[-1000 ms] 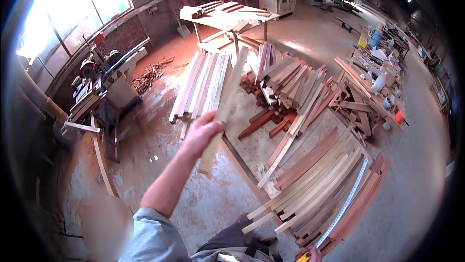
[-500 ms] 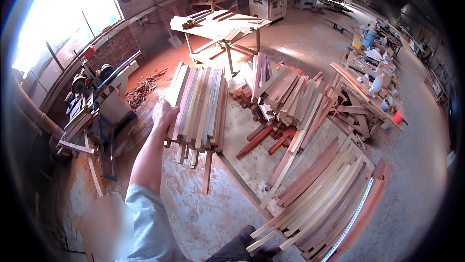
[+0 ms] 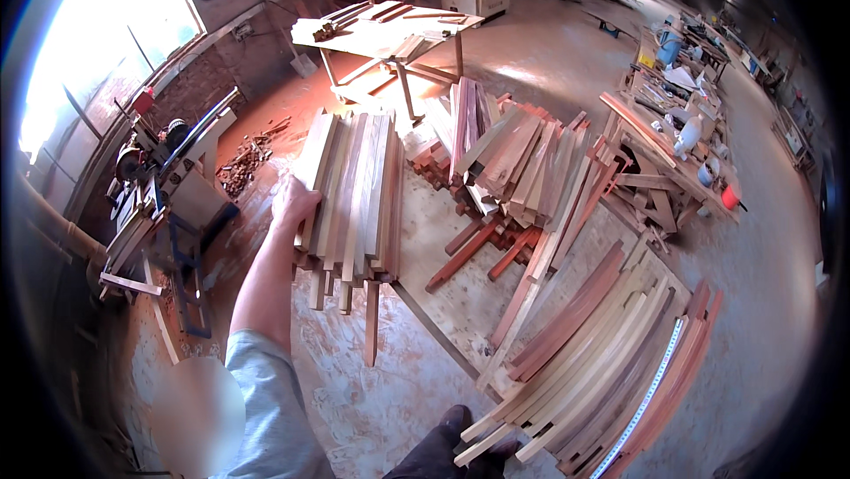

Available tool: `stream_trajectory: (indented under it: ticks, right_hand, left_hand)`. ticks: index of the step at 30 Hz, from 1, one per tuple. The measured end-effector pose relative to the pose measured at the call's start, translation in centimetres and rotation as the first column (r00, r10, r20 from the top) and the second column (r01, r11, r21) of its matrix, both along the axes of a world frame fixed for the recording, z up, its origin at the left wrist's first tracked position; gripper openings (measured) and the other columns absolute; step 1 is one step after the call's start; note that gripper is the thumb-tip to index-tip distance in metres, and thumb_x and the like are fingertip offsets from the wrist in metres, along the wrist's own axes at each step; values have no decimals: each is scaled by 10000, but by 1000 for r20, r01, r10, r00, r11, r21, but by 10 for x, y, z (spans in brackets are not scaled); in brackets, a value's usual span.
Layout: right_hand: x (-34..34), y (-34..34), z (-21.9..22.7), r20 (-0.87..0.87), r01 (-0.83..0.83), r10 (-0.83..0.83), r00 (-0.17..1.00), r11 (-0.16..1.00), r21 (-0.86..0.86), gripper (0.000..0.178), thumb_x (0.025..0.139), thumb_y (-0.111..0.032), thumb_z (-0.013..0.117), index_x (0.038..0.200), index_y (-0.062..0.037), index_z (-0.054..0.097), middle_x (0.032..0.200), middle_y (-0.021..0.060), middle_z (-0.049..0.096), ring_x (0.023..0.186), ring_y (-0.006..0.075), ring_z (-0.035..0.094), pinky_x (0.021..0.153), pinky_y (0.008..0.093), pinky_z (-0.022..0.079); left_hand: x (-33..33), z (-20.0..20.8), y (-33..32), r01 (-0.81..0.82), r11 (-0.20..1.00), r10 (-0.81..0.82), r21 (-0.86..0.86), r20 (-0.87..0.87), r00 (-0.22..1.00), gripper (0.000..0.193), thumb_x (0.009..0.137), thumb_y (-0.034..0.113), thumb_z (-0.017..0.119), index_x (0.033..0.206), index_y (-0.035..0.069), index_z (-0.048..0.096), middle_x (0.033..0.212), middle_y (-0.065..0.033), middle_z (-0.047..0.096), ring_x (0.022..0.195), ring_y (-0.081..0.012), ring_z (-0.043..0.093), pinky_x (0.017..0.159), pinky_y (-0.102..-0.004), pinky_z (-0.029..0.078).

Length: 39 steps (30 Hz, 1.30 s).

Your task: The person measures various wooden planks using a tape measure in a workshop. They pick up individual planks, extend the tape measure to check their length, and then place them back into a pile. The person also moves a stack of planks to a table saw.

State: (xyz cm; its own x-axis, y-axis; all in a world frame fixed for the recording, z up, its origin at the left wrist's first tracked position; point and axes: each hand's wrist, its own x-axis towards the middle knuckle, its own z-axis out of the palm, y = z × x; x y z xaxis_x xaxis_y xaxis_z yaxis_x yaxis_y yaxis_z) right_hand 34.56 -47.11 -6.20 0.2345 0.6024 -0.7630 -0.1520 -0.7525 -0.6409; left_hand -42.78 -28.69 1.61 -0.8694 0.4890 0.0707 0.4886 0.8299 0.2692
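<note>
Head view: the left hand (image 3: pixel 295 200) is at the outer left side of a thick pile of wooden strips (image 3: pixel 350 196), its fingers curled against the pale outermost piece. Whether they close fully around that piece I cannot tell, since the far side of the grip is hidden; contact there probably helps keep the edge piece lined up with its neighbours. The right hand is out of the picture, so I cannot tell its state.

The pile sits at the left side of a low bench (image 3: pixel 443 289), pieces side by side in layers, likely because parallel stacking keeps them steady. Its near ends jut past the bench edge, one reddish-brown strip (image 3: pixel 372 328) furthest, which would make the ends easy to grasp.

Nearer the body, at lower right, a row of loose strips (image 3: pixel 589 355) lies spread almost flat, so each piece seems reachable singly. A measuring tape blade (image 3: pixel 656 380) runs lengthwise over the row's right part, presumably so that lengths can be read directly against the wood. Between them, a looser heap (image 3: pixel 522 160) rests above dark red pieces (image 3: pixel 465 253), laid at differing angles.
</note>
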Motion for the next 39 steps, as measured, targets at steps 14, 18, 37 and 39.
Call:
stream_trajectory:
  ticks: [14, 18, 37, 39]
  right_hand:
    - [-3, 10, -3, -78, 32, -29, 997, 999, 39, 156, 966, -150, 490, 912, -27, 570, 733, 118, 630, 572, 220, 621, 531, 340, 523]
    - [-5, 7, 8, -108, 60, -57, 993, 998, 20, 180, 973, -163, 513, 918, -6, 582, 750, 117, 632, 617, 206, 615, 572, 328, 511]
    - [72, -52, -18, -249, 116, -97, 964, 991, 61, 159, 982, -158, 469, 940, -23, 543, 722, 131, 621, 582, 220, 613, 542, 329, 506]
    - [79, -56, -18, -253, 125, -109, 961, 991, 48, 161, 985, -156, 465, 941, -23, 542, 723, 130, 622, 583, 220, 614, 543, 329, 506]
  left_hand:
    - [-78, -53, -9, 124, 988, -109, 93, -154, 982, 816, 812, 444, 669, 1389, -50, 372, 1258, -298, 538, 1175, -388, 544, 983, -452, 433]
    - [-12, -4, -5, 198, 967, -118, 162, -402, 908, 679, 916, 419, 567, 1441, 36, 369, 1392, -229, 471, 1260, -363, 491, 1045, -436, 390]
    - [516, -136, -105, 876, 480, -809, 38, 405, 426, 984, 665, 374, 818, 1419, 1, 307, 1346, -290, 409, 1216, -431, 458, 1006, -475, 414]
    - [514, -140, -105, 883, 467, -819, 53, 401, 410, 1009, 651, 382, 828, 1422, 5, 300, 1338, -283, 416, 1207, -435, 463, 1003, -475, 415]
